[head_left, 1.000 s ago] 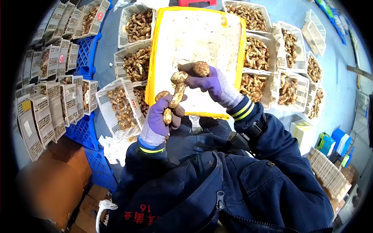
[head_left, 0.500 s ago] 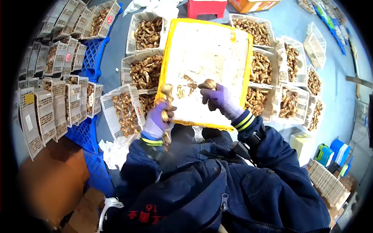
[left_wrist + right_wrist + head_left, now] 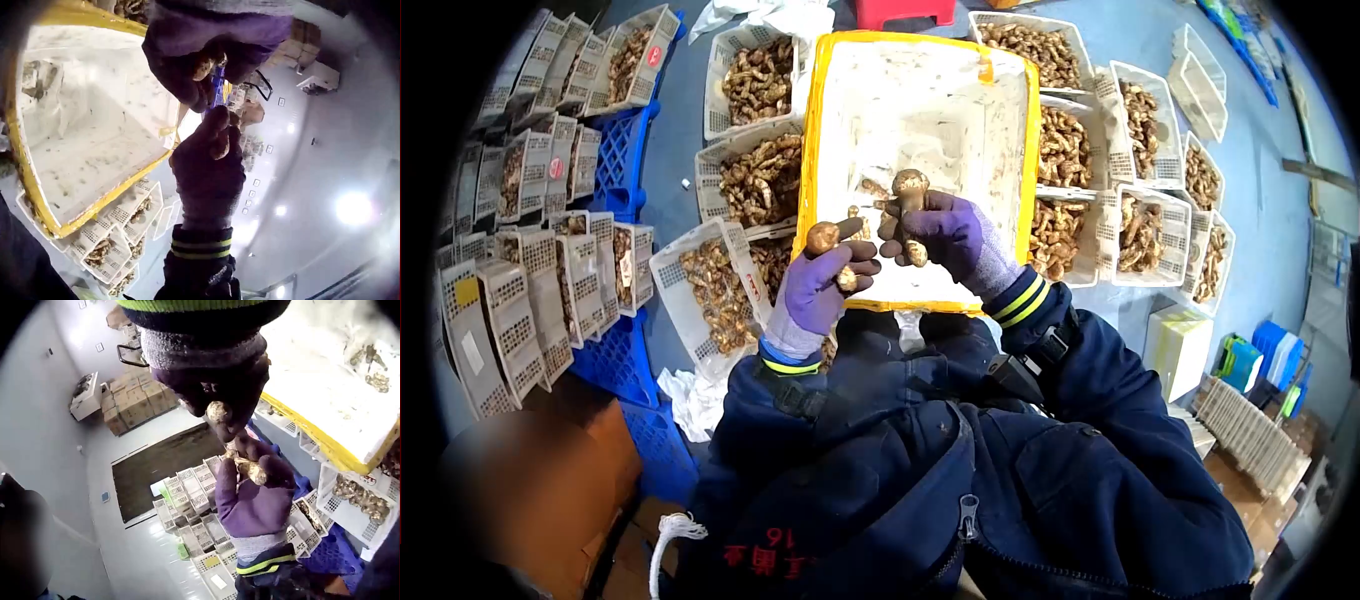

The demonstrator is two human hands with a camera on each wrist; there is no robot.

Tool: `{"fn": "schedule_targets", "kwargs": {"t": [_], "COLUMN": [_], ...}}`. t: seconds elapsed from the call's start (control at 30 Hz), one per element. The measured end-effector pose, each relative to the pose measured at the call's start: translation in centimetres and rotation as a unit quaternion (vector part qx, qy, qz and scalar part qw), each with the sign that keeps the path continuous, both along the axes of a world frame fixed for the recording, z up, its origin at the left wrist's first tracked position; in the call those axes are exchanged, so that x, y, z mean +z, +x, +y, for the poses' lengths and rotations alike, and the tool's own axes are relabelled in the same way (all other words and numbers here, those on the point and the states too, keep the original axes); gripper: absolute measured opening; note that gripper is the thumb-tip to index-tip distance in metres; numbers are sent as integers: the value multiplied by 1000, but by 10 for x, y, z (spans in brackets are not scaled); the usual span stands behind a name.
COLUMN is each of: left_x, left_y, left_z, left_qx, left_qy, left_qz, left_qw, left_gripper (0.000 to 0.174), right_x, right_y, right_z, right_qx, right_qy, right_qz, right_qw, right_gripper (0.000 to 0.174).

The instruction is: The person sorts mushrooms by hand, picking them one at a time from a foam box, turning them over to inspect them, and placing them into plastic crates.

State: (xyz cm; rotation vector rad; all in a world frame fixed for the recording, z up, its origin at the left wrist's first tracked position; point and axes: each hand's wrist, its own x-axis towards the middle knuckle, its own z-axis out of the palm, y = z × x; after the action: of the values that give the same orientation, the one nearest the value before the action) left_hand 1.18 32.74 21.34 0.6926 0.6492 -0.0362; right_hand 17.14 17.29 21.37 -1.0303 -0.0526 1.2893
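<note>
Both hands wear purple gloves with grey cuffs, held over the near part of a white foam box edged with yellow tape. The left hand grips brown-capped mushrooms, one cap above the thumb and a pale stem end below. A short gap to its right, the right hand holds a mushroom upright, cap at the top, stem end under the fingers. A few mushroom pieces lie in the box. In the right wrist view, the left hand pinches a pale mushroom.
White baskets of mushrooms stand on both sides of the box. More baskets are stacked at the left on blue crates. A red stool is beyond the box, and a brown carton sits at the lower left.
The hands came apart from their contact of a second ago. Since half a second ago the right hand has moved slightly left, its mushroom now turned upright. The head view has shifted.
</note>
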Motion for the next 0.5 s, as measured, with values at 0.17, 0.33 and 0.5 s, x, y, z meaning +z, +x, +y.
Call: {"fn": "schedule_targets", "kwargs": {"t": [0.17, 0.33, 0.5], "left_x": [5, -3, 9], "left_y": [-5, -10, 4], "left_z": [-12, -24, -46], "left_qx": [20, 98, 83], "left_qy": [28, -44, -99], "left_qz": [7, 17, 22], "left_qw": [999, 994, 991], "left_gripper": [46, 41, 29], "right_x": [-5, -11, -5], "right_y": [-6, -4, -14], "right_z": [3, 2, 1], "right_qx": [1, 21, 25], "right_qy": [-7, 85, 113], "right_qz": [-3, -25, 58], "right_qw": [1000, 996, 992], "right_gripper": [33, 44, 44]}}
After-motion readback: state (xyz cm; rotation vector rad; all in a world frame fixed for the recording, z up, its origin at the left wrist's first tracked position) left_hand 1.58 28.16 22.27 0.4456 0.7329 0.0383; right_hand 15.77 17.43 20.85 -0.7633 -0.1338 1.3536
